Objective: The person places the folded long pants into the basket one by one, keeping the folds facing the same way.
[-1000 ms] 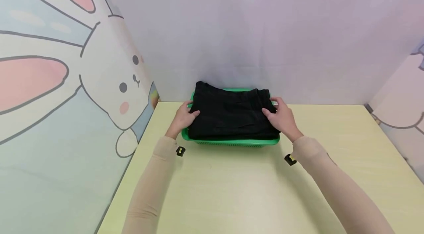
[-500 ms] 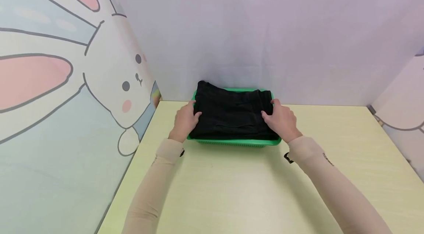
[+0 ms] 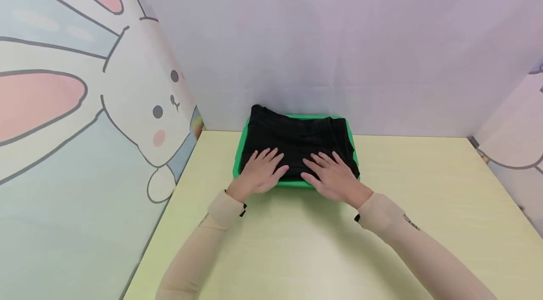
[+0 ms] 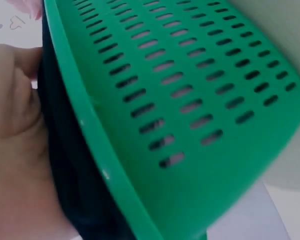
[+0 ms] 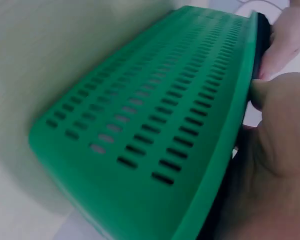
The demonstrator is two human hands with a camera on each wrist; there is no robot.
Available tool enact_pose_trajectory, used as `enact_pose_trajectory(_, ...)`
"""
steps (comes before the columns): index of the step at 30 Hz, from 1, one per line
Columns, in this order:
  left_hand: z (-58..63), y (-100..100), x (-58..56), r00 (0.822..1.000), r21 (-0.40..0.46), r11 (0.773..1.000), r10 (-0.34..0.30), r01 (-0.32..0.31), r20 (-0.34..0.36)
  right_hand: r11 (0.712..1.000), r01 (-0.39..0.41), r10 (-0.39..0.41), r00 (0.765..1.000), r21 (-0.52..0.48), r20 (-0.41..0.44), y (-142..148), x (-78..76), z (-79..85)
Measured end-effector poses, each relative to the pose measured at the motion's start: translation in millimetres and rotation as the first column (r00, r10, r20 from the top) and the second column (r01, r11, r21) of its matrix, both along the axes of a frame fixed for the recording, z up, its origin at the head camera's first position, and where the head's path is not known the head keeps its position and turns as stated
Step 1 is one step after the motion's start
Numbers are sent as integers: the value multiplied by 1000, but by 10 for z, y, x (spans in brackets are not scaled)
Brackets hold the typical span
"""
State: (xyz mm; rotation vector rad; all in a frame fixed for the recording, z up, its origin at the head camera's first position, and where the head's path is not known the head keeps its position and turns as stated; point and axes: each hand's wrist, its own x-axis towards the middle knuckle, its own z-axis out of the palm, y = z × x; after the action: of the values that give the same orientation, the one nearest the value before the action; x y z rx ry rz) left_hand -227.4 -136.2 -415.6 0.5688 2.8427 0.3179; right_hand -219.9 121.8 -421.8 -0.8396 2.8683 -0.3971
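A folded black garment (image 3: 297,135) fills the green plastic basket (image 3: 241,149), its far left corner rising over the rim. My left hand (image 3: 260,172) lies on the near left part of the cloth with fingers spread and straight. On the near right part rests my right hand (image 3: 333,175), its fingers also extended. The left wrist view shows the slotted basket wall (image 4: 190,65) with the dark cloth (image 4: 65,135) at its rim, beside the palm. In the right wrist view the basket (image 5: 140,125) stands next to the right hand (image 5: 285,145).
The basket stands on a pale yellow table (image 3: 288,253), close to a plain light wall (image 3: 297,31) at the back. A wall with a rabbit drawing (image 3: 144,87) borders the left side. Another printed panel (image 3: 513,130) stands on the right.
Both hands have left the garment's left and right sides and moved inward and nearer, onto its front part. Their fingers are now spread flat. The basket has stayed in about the same place.
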Motion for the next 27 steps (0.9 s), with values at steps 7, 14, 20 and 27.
enact_pose_trajectory(7, 125, -207, 53, 995, 31, 996, 83, -84, 52, 996, 82, -83, 996, 16, 21, 90, -35, 93)
enact_pose_trajectory(14, 263, -229, -170, 993, 126, 991, 65, -52, -99, 1000, 23, -23, 994, -1, -106, 133, -422, 193)
enact_pose_trajectory(20, 130, -230, -537, 999, 95, 995, 34, -31, -32, 997, 12, -13, 1000, 73, 9, 314, -751, 102)
enact_pose_trajectory(27, -31, -428, -680, 995, -76, 994, 86, -82, 52, 983, 145, -157, 982, 113, 107, 559, -872, 82)
